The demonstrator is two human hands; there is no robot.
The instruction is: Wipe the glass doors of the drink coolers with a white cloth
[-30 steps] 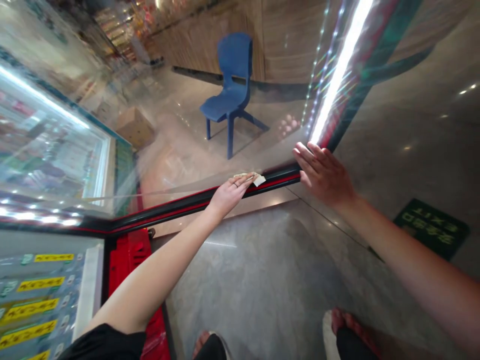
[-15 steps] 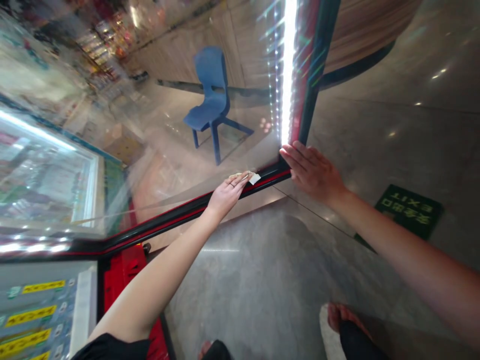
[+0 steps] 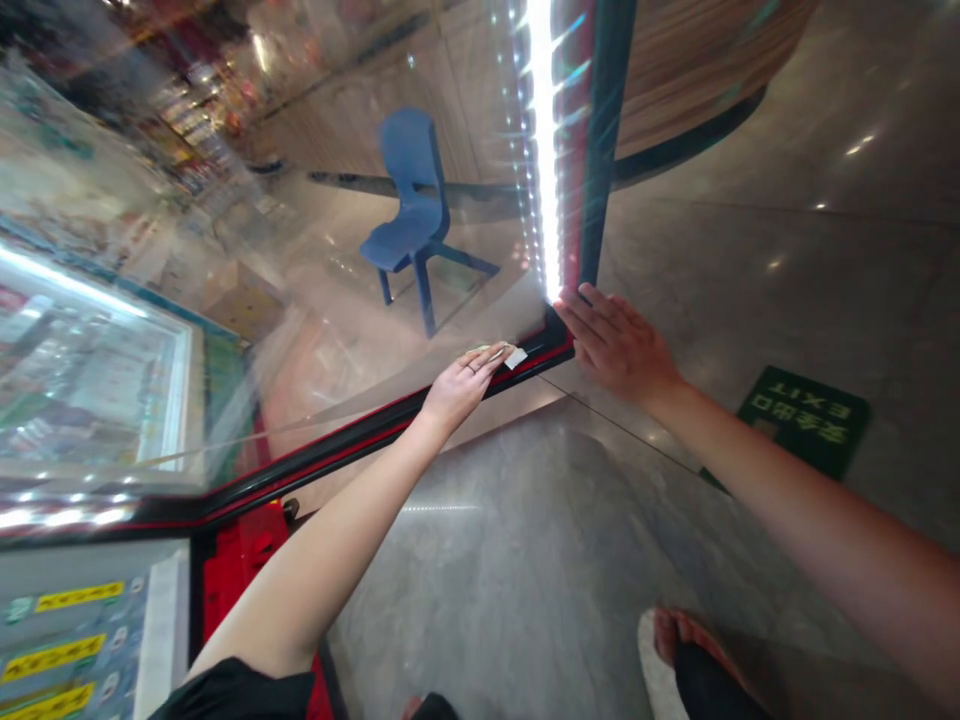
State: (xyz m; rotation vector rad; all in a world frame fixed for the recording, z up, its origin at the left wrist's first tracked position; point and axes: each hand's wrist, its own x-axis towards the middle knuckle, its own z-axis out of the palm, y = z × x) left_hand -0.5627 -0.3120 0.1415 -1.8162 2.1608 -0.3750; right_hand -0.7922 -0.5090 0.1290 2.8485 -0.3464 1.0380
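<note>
Grey floor (image 3: pixel 510 570); my left hand (image 3: pixel 460 386) holds cloth (image 3: pixel 516 357) on the frame (image 3: pixel 367 430), my right hand (image 3: pixel 621 345), fingers straight, meets its corner; if it swings, cloth could slip.

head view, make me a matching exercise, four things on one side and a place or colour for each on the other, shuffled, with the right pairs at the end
1. left hand
2. right hand
3. chair
4. exit sign

A. blue
B. at the corner of the frame
C. dark green, on the floor
D. at a pale cloth

Pairs: 1-D, 2-B, 3-A, 4-C
</note>
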